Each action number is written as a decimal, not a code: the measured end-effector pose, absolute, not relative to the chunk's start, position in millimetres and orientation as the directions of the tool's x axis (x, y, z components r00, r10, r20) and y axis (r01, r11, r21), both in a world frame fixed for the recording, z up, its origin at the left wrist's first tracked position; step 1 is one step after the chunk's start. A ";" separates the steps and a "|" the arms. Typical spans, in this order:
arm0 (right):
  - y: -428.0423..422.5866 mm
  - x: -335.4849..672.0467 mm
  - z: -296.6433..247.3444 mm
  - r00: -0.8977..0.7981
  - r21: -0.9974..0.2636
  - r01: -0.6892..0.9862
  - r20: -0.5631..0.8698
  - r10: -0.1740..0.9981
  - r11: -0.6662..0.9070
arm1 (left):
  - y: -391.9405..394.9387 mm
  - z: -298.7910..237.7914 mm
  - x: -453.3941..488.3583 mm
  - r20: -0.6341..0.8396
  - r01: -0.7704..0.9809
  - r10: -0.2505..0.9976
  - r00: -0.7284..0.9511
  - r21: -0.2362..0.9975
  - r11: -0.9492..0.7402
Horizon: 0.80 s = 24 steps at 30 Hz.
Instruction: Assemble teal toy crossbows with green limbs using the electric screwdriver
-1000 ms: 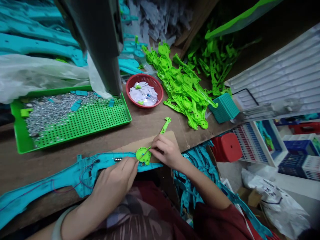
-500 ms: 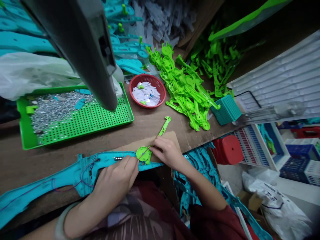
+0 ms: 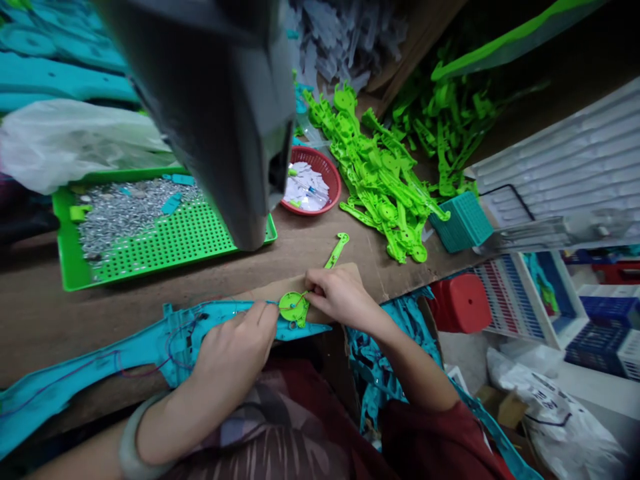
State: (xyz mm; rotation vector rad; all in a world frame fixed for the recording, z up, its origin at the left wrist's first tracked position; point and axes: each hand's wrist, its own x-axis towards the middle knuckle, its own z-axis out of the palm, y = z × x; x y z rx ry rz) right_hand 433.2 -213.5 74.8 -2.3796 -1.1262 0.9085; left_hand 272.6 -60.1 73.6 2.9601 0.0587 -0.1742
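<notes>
A long teal plastic shell (image 3: 145,347) with thin wires in it lies along the near table edge. A lime green arm piece (image 3: 310,287) with a round disc end rests across its right end. My left hand (image 3: 235,350) lies on the shell, fingers pinched at the wire beside the disc. My right hand (image 3: 337,297) is closed on the green piece just right of the disc. A red and blue wire runs between the two hands over the disc.
A green perforated tray (image 3: 165,243) holds a heap of small screws. A red basket (image 3: 313,190) of small white parts stands behind. Lime green parts (image 3: 390,193) are piled at the right, by a teal box (image 3: 460,220). A grey machine head (image 3: 220,100) hangs overhead.
My head has tipped, so the grey machine head fills more of the view. Both hands stay at the green disc, with the left fingers shifted slightly nearer it.
</notes>
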 end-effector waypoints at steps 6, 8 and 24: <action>-219.4 421.2 72.2 0.301 -0.387 0.850 -0.198 0.933 -0.356 | -58.0 89.7 293.2 -0.433 0.089 0.007 0.901 0.169 -0.982; -222.7 414.1 70.3 0.138 -0.278 0.948 -0.090 0.986 -0.158 | -58.5 91.1 295.3 -0.463 0.101 0.010 0.886 0.172 -0.980; -227.6 388.7 69.7 0.160 -0.236 0.957 -0.052 0.986 -0.168 | -58.1 77.5 285.1 -0.297 0.166 0.111 0.948 0.166 -0.972</action>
